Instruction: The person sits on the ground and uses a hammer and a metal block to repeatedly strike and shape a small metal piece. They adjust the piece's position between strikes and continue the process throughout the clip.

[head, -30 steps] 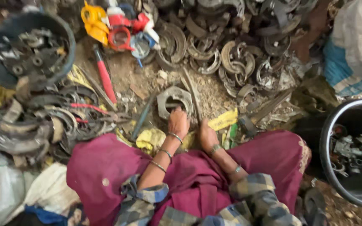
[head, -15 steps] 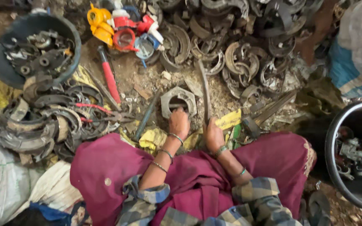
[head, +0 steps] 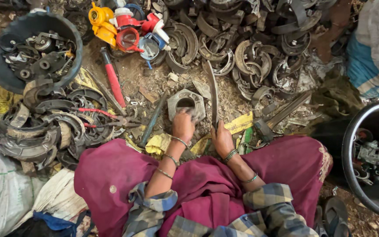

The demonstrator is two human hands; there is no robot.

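Right at the bottom you've got the person's lap, all maroon cloth (head: pixel 110 175) over the knees with checked sleeves (head: pixel 150 208) and thin bangles on both wrists. Just past the knees the left hand (head: pixel 183 126) is curled down on the near edge of a grey metal housing (head: pixel 186 103) with a round hole in the middle, fingers bunched together on its rim, though I can't tell if it's really gripping or just pressing. The housing sits flat on the dirt, pretty much dead centre in front of the person. The right hand (head: pixel 223 139) is wrapped closed around the lower end of a long flat metal blade (head: pixel 212 92), which stands up away from the body and runs just beside the housing's right edge. Between the hands and knees there's some yellow scrap (head: pixel 156 142) on the ground, and a dark metal rod (head: pixel 152 120) lies slanted just left of the housing. Further left is a heap of curved brake shoes (head: pixel 40 131) with a red-handled tool (head: pixel 112 83) next to it. Off to the right edge a black tub (head: pixel 352 131) holds small metal parts. Farther back on the left there's a dark round basin (head: pixel 73 48) full of greasy bits, then a cluster of yellow, red and blue plastic pieces (head: pixel 123 26), and along the top a much bigger pile of brake shoes (head: pixel 251 52) spread across the ground
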